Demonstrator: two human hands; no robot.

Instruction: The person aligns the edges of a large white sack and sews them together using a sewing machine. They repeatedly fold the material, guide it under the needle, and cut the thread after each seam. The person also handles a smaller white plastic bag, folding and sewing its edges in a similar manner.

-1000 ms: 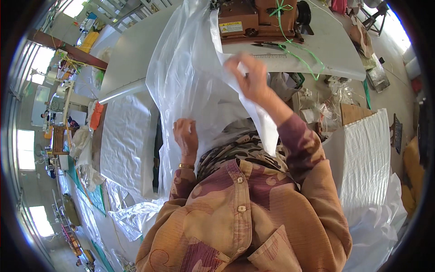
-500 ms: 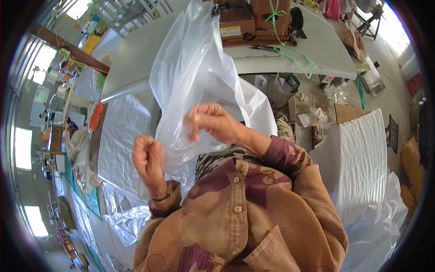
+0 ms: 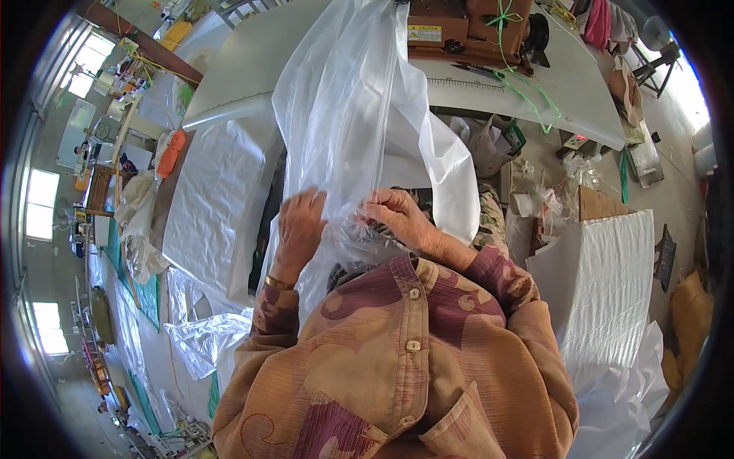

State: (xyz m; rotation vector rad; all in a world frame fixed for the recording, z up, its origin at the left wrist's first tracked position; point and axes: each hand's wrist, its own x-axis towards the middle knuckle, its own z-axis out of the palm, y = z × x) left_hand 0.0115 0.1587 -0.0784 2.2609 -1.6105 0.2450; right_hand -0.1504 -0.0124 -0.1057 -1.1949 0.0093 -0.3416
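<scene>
A long, clear plastic sheet (image 3: 336,99) runs from the sewing machine (image 3: 466,27) at the far side down over my lap. Its folded edge hangs to the right as a white loop. My left hand (image 3: 300,233) lies on the left part of the sheet, its fingers stretched out and slightly blurred. Close by on the right, my right hand (image 3: 401,222) pinches a gathered edge of the plastic between thumb and fingers. Beneath the hands the film is crumpled over camouflage trousers. The sheet's upper end reaches the machine's left end, where the needle area is cut off by the frame.
The machine stands on a grey table (image 3: 229,88) with a ruler strip (image 3: 462,83) along its edge. Green string (image 3: 527,96) dangles over that edge. Stacks of white sheets stand at the left (image 3: 218,203) and right (image 3: 608,283). A bag (image 3: 489,149) sits under the table.
My left hand has risen from the left and opened onto the plastic. My right hand has shifted right and lower, pinching the sheet. The plastic now hangs straighter between machine and lap.
</scene>
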